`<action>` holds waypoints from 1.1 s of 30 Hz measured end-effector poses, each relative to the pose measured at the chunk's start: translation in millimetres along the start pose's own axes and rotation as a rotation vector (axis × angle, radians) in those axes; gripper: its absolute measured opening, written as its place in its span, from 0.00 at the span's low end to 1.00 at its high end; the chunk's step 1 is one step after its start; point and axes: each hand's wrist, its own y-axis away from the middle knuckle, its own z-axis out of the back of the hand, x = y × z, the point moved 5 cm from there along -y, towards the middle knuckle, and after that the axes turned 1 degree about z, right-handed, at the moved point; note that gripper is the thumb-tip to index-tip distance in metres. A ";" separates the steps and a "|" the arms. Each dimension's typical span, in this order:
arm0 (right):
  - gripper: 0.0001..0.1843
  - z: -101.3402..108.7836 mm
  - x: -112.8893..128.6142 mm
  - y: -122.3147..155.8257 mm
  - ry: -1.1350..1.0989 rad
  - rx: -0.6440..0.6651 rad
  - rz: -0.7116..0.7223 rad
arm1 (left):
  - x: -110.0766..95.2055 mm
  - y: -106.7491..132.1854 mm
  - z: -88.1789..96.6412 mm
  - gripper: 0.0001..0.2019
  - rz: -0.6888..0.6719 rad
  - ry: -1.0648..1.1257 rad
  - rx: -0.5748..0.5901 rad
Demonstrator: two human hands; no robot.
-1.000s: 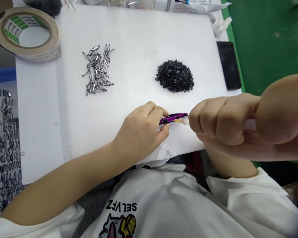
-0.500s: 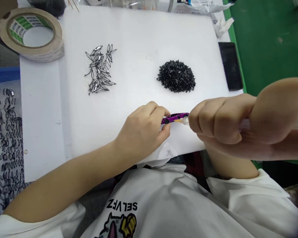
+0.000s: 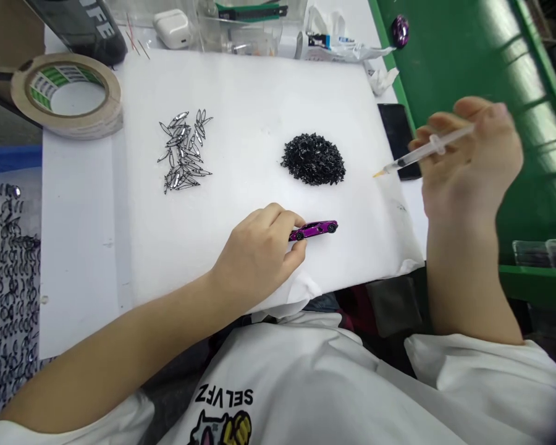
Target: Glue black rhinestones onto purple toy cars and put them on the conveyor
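Observation:
Between the thumb and fingers of my left hand (image 3: 264, 250) is a purple toy car (image 3: 315, 229), held by its left end just over the white foam sheet (image 3: 241, 86). My right hand (image 3: 472, 161) is raised at the right, palm turned up, and grips a clear syringe (image 3: 421, 150). Its orange tip points left and down, well apart from the car. Beyond the car lies a heap of small black pointed pieces (image 3: 313, 159). Farther left, slim clear pieces with black outlines (image 3: 184, 151) are scattered on the sheet.
A roll of masking tape (image 3: 113, 117) sits at the left edge. Along the back are a white earbud case (image 3: 172, 28) and a clear plastic box (image 3: 241, 34). A dark phone (image 3: 393, 133) lies behind my right hand, near a green surface (image 3: 449, 68) holding a purple glossy object (image 3: 400, 31).
My right hand has drawn the syringe away from the car, up and to the right, and turned palm up. My left hand keeps its hold on the car. The view has shifted slightly.

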 end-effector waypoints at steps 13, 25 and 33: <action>0.07 -55.6 13.6 30.0 0.465 0.621 0.147 | 1.9 0.3 -0.2 0.08 0.026 0.016 0.030; 0.07 -63.5 9.5 22.0 0.596 0.731 -0.037 | 1.8 -0.6 -0.1 0.08 0.023 0.018 0.031; 0.06 -48.5 13.1 25.1 0.634 0.723 0.166 | 2.8 -1.7 0.2 0.08 0.026 0.020 0.025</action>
